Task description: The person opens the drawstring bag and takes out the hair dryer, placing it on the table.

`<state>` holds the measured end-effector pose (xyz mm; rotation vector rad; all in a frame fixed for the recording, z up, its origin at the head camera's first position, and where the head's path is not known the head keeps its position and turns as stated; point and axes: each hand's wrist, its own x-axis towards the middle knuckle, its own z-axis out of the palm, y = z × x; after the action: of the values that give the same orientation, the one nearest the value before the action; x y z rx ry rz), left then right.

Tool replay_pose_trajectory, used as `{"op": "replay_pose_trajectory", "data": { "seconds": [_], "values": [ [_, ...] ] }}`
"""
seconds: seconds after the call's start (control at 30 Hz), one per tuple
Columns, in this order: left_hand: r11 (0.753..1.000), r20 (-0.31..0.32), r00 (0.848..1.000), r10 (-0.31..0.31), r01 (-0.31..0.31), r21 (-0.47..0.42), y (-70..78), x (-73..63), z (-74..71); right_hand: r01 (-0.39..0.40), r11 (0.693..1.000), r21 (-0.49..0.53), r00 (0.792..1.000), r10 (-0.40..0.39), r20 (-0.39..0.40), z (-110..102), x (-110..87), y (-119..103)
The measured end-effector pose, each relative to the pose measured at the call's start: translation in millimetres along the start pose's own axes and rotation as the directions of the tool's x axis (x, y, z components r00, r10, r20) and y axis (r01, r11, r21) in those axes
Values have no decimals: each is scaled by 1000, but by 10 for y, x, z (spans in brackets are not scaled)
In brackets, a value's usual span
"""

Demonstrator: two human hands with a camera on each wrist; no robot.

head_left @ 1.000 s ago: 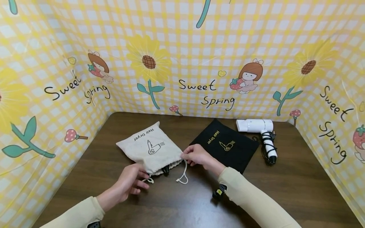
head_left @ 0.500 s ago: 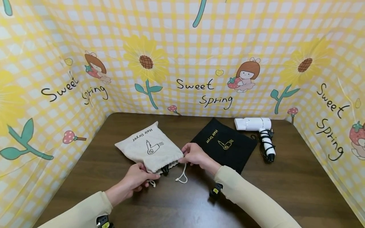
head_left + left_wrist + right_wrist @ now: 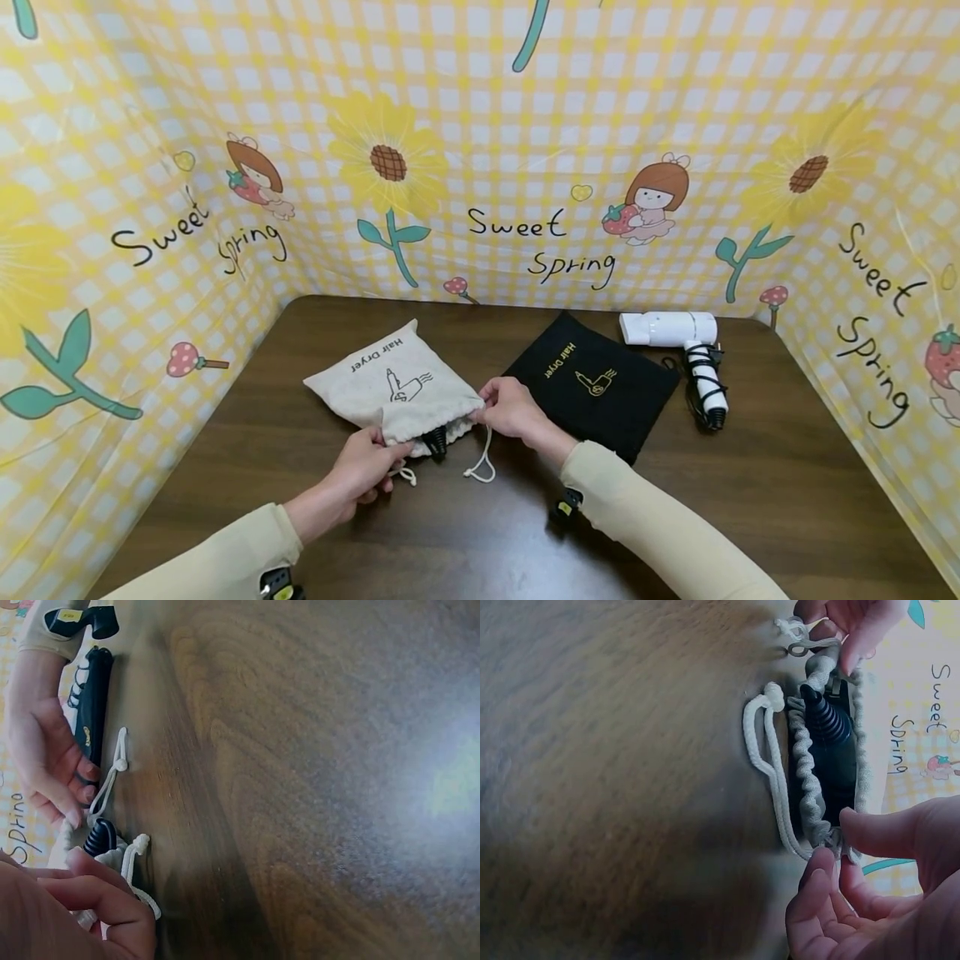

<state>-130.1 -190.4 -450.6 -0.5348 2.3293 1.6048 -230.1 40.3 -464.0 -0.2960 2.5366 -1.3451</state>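
Observation:
An off-white cloth drawstring bag [image 3: 360,387] printed "Hair Dryer" lies left of the table's middle, its gathered mouth towards me. My left hand [image 3: 363,467] pinches the left side of the mouth between thumb and fingers. At the right corner, my right hand [image 3: 513,408] pinches the hem. Between them the mouth gapes, and a black ribbed cord sleeve [image 3: 829,716] pokes out; whatever lies deeper in the bag is hidden. A knotted drawstring loop [image 3: 482,462] hangs onto the table by my right hand, and another loop [image 3: 139,866] sits under my left.
A flat black pouch [image 3: 592,392] with gold "Hair Dryer" print lies just right of my right hand. Beyond it a white hair dryer [image 3: 667,329], black cord wound round its handle, lies at the back right. A yellow checked cloth [image 3: 510,150] walls the table's back and sides.
My left hand has gone from loose, spread fingers beside the bag's corner to pinching its mouth. The upper edge is raised, and more of the black sleeve shows. My right hand keeps its hold.

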Motion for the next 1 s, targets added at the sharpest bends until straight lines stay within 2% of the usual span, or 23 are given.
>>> {"op": "replay_pose_trajectory", "data": {
  "seconds": [0.2,0.37,0.63,0.8,1.0],
  "values": [
    [1000,-5,1000,5,-5,2,-5,-8,-12,-18,1000,5,1000,18,8,-26,2,6],
    [1000,-27,1000,3,-2,4,-3,-24,-46,-55,997,48,998,54,24,-42,0,15],
    [1000,-41,999,-3,4,28,26,-6,-31,-63,988,138,997,55,62,-39,-12,39],
    [999,-38,999,-1,3,54,39,31,-15,-75,988,135,996,67,60,-31,-8,34],
    [1000,-35,999,4,-4,13,36,62,2,-82,990,117,996,76,55,-8,-12,14]
  ]
}}
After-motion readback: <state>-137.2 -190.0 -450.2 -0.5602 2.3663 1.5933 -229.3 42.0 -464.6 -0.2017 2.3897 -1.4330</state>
